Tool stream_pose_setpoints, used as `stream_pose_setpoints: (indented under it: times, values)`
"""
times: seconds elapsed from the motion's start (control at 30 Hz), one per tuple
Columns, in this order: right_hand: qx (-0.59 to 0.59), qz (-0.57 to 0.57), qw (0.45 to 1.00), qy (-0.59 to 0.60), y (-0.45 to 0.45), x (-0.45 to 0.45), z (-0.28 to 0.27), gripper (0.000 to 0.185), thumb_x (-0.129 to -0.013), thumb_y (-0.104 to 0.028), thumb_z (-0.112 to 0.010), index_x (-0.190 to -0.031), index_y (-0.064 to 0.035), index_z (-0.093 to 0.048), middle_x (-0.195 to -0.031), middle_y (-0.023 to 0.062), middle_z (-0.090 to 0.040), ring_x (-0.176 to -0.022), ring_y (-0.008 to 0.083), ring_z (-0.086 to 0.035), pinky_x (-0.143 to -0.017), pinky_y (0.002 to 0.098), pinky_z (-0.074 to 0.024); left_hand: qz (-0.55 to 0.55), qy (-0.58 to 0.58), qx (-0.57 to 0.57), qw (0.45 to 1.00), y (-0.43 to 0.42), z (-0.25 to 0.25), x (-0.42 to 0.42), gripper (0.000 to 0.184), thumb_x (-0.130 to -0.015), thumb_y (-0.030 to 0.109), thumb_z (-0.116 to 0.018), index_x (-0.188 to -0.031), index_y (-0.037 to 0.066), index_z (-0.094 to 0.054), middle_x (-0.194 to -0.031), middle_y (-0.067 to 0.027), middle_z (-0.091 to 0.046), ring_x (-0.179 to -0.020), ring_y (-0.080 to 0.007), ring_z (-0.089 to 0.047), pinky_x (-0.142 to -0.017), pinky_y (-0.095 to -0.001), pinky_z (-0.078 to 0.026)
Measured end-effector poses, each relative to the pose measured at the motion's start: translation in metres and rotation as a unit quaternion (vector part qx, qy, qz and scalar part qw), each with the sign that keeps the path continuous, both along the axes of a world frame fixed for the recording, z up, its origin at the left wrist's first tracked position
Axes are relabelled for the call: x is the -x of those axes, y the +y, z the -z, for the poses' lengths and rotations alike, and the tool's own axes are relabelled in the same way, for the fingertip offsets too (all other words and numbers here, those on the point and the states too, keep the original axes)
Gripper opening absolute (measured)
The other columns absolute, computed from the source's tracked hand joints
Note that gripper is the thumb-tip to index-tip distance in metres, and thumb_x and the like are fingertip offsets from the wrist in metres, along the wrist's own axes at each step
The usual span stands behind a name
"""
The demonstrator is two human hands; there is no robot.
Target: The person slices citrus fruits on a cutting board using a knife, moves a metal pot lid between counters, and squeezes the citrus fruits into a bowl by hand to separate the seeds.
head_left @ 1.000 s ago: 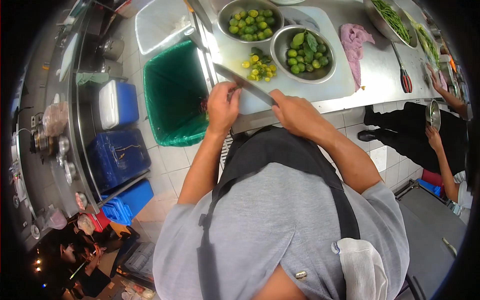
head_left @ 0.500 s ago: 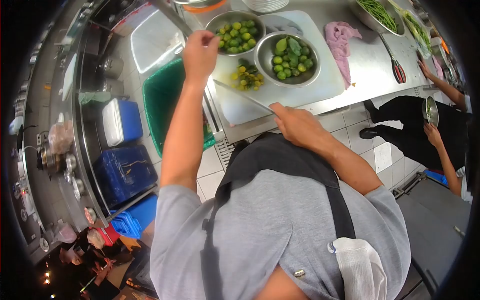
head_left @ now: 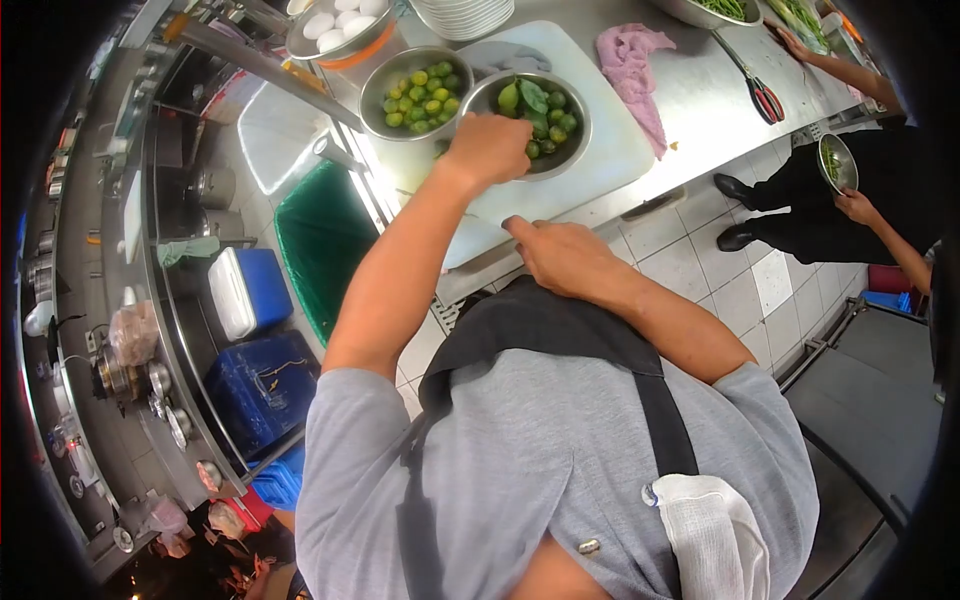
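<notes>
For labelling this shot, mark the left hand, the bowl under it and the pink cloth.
Left hand [head_left: 490,148]: head view, back of hand.
Bowl [head_left: 570,153]: head view, inner wall.
Pink cloth [head_left: 633,72]: head view, middle.

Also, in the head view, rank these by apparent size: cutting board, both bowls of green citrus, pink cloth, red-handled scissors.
1. Cutting board
2. Leafy citrus bowl and citrus bowl beside it: too close to rank surely, as the left hand hides part of one
3. Pink cloth
4. Red-handled scissors

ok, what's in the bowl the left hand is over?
Limes and green leaves. The left hand hides the near-left part of the bowl; the top layer covers whatever lies beneath.
</notes>
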State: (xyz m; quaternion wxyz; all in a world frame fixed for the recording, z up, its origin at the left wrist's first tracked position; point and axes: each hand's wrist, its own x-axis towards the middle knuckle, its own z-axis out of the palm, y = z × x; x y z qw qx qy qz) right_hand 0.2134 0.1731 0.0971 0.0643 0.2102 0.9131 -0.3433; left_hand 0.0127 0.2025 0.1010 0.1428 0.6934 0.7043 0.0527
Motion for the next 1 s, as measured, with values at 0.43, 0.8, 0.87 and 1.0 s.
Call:
stream_pose_setpoints:
  times: [0.43,0.8,0.87,1.0]
  values:
    - [0.03,-0.043,0.998,0.019,0.003,-0.002,-0.013,0.029,-0.099,-0.015,-0.055,-0.126,-0.0051,-0.052,-0.097,0.0251,-0.071,-0.09,0.0476,-0.068,-0.079,0.058,-0.051,-0.189,-0.747,-0.296,0.565,-0.154,-0.039,0.046,0.026,-0.093,-0.002,-0.06,-0.119,-0.002,-0.063,-0.109,-0.0145,-0.068,-0.097,-0.0246,-0.067,-0.084,-0.0358,-0.054]
    - [0.008,-0.008,0.999,0.047,0.023,0.02,0.0,0.025,-0.101,-0.017,-0.058,-0.121,-0.0058,-0.048,-0.094,0.027,-0.069,-0.09,0.0511,-0.064,-0.077,0.0597,-0.0468,-0.333,-0.243,-0.367,0.834,-0.179,0.079,0.009,0.013,-0.088,0.003,-0.073,-0.1,0.005,-0.068,-0.101,-0.0061,-0.069,-0.092,-0.0182,-0.065,-0.082,-0.0325,-0.049]
    - [-0.005,-0.01,0.999,0.049,0.021,0.019,0.003,0.024,-0.101,-0.018,-0.057,-0.12,-0.0061,-0.046,-0.094,0.027,-0.069,-0.089,0.0511,-0.064,-0.077,0.0605,-0.0468,-0.284,-0.078,-0.386,0.874,-0.179,0.087,0.007,0.016,-0.086,0.004,-0.075,-0.1,0.006,-0.069,-0.106,-0.0083,-0.07,-0.101,-0.025,-0.066,-0.089,-0.0373,-0.049]
    - [-0.016,-0.002,0.998,0.053,0.016,0.017,0.004,0.024,-0.102,-0.018,-0.056,-0.121,-0.0065,-0.046,-0.094,0.0267,-0.068,-0.089,0.0511,-0.064,-0.077,0.0604,-0.0471,-0.291,-0.102,-0.381,0.872,-0.191,0.083,0.004,0.025,-0.083,0.004,-0.075,-0.108,0.007,-0.07,-0.11,-0.0113,-0.071,-0.106,-0.0316,-0.065,-0.095,-0.0406,-0.047]
